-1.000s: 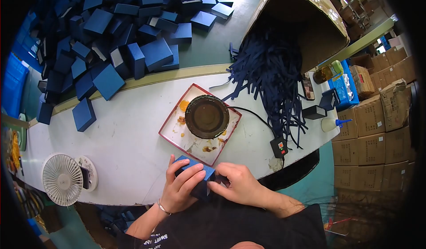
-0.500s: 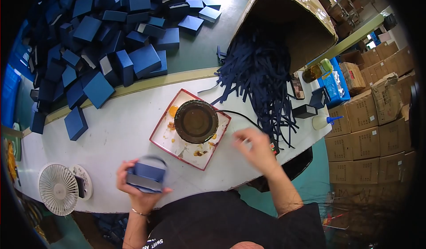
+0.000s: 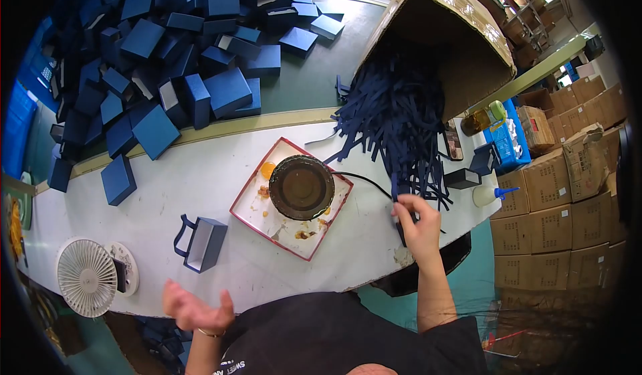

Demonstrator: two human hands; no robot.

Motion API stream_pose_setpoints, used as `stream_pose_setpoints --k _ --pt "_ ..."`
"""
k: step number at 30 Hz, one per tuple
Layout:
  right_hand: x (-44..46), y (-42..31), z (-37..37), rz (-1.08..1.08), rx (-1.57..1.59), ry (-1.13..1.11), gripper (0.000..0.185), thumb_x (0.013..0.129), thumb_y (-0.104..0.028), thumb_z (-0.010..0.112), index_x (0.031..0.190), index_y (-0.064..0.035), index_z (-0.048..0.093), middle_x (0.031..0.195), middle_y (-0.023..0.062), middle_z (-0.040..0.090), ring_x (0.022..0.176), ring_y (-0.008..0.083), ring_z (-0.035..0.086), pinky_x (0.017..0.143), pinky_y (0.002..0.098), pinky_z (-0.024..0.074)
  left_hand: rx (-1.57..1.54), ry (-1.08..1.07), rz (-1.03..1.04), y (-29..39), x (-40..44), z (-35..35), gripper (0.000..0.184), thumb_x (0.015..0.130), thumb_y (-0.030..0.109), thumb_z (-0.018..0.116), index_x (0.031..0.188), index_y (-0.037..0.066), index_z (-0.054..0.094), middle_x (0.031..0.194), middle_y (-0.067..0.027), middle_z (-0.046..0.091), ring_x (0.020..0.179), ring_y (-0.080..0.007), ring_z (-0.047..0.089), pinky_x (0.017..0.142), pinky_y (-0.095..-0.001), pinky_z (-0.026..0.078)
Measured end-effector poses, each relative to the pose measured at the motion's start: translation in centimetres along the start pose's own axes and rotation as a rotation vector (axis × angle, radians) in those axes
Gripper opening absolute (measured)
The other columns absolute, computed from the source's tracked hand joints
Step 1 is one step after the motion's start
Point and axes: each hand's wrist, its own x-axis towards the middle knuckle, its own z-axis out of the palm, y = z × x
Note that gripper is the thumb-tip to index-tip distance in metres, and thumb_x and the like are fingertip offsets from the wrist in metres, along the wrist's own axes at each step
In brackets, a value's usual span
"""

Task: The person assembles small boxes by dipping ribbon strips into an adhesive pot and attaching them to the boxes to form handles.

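Note:
A small blue box (image 3: 212,246) with a ribbon loop at its side rests on the white worktable, its pale inside showing. Just below it, my left hand (image 3: 197,308) is empty, with fingers apart and slightly blurred. My right hand (image 3: 420,231) pinches the end of a dark blue ribbon (image 3: 394,186) at the lower edge of the ribbon pile (image 3: 394,107). That pile spills out of a tipped cardboard box (image 3: 491,74). Between my hands stands a round dark pot (image 3: 301,188) in a red-rimmed tray (image 3: 284,241) with amber smears.
Many blue boxes (image 3: 227,92) are heaped at the back left. A white fan (image 3: 87,278) stands at the left edge. On the right are a phone (image 3: 454,141), a blue-tipped bottle (image 3: 485,195) and a jar with amber liquid (image 3: 476,122). Stacked cartons (image 3: 535,211) fill the floor beyond.
My left hand has let go of the blue box, which now rests on the table, and has drawn back. My right hand has moved right to the ribbons and pinched one.

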Motion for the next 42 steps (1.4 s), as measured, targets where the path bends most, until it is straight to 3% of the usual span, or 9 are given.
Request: stream_pose_setpoints --k 5,13,14,21,25,28,34,38,42 --pt "-5.3 -5.0 -0.5 0.096 0.353 -0.285 0.011 0.089 0.001 0.073 0.1 0.0054 0.073 0.084 0.0095 0.075 0.077 0.0163 0.072 0.074 0.0281 0.0557 -0.56 -0.602 -0.098 4.3 5.7 3.1 0.03 0.082 0.008 0.081 0.11 0.011 0.073 0.096 -0.0034 0.064 0.085 -0.027 0.062 0.078 -0.039 0.052" --pt "-8.0 -7.9 1.6 0.204 0.357 -0.749 0.02 0.09 -0.004 0.077 0.109 0.0013 0.073 0.096 0.0114 0.077 0.087 0.0189 0.075 0.075 0.0328 0.0599 -1.352 -0.813 -1.154 6.9 5.9 8.6 0.019 0.1 0.017 0.069 0.104 0.0 0.077 0.09 -0.0031 0.066 0.082 -0.0098 0.061 0.073 -0.0254 0.052" --pt "-7.8 -7.9 1.6 0.084 0.25 -0.792 0.024 0.091 -0.007 0.078 0.112 0.0016 0.072 0.1 0.0127 0.076 0.093 0.0194 0.075 0.081 0.0329 0.0597 -1.255 -0.823 -1.12 6.9 6.1 8.2 0.017 0.1 0.014 0.069 0.101 -0.001 0.077 0.087 -0.0036 0.067 0.079 -0.0097 0.062 0.071 -0.0245 0.05" --pt "-7.2 -7.8 5.0 0.383 0.636 -0.861 0.017 0.099 -0.009 0.069 0.109 0.0054 0.069 0.093 0.0082 0.074 0.09 0.0139 0.072 0.083 0.0276 0.0567 -1.039 -0.683 -0.735 7.2 5.3 6.4 0.01 0.092 0.004 0.076 0.101 0.002 0.08 0.086 -0.0059 0.07 0.078 -0.0111 0.063 0.069 -0.0249 0.049" --pt "-5.8 -6.9 5.4 0.4 0.676 -0.818 0.015 0.102 -0.009 0.064 0.107 0.0048 0.068 0.09 0.0069 0.073 0.085 0.0126 0.07 0.081 0.0278 0.0569 -0.881 -0.628 -0.59 6.1 8.1 4.6 0.04 0.083 0.017 0.087 0.12 0.008 0.074 0.114 -0.0101 0.066 0.094 -0.0186 0.065 0.077 -0.0292 0.053" --pt "-4.0 -5.5 4.6 0.429 0.67 -0.701 0.015 0.103 -0.012 0.064 0.104 0.0022 0.068 0.088 0.006 0.073 0.077 0.0094 0.066 0.073 0.0247 0.0542 -0.374 -0.712 -0.024 1.7 11.1 1.8 0.07 0.073 0.023 0.092 0.135 0.008 0.063 0.13 -0.0142 0.059 0.124 -0.0347 0.055 0.103 -0.0485 0.047" --pt "-0.4 -3.5 5.3 0.414 0.586 -0.56 0.013 0.102 -0.013 0.064 0.096 -0.0008 0.066 0.077 0.0011 0.066 0.064 0.0045 0.05 0.061 0.0202 0.0404 -0.401 -0.896 -0.269 -5.9 10.6 -0.4 0.095 0.068 0.033 0.092 0.149 0.006 0.05 0.158 -0.0198 0.038 0.151 -0.041 0.028 0.122 -0.0509 0.027" --pt "0.6 -2.4 6.2 0.437 0.618 -0.571 0.014 0.101 -0.015 0.067 0.095 -0.0027 0.067 0.077 -0.0011 0.065 0.066 0.0038 0.052 0.061 0.0198 0.0394 -0.634 -0.913 -0.35 -6.5 7.3 0.6 0.115 0.07 0.029 0.091 0.161 0.002 0.026 0.163 -0.0214 0.026 0.152 -0.0388 0.026 0.123 -0.047 0.024" --pt "1.3 -2.0 6.8 0.488 0.647 -0.591 0.015 0.099 -0.019 0.07 0.095 -0.0043 0.068 0.079 -0.0021 0.066 0.069 0.0034 0.055 0.063 0.0197 0.0401 -0.546 -0.728 -0.429 -4.5 4.9 2.0 0.116 0.068 0.022 0.094 0.16 0.001 0.027 0.154 -0.0191 0.037 0.143 -0.036 0.036 0.119 -0.0444 0.031"
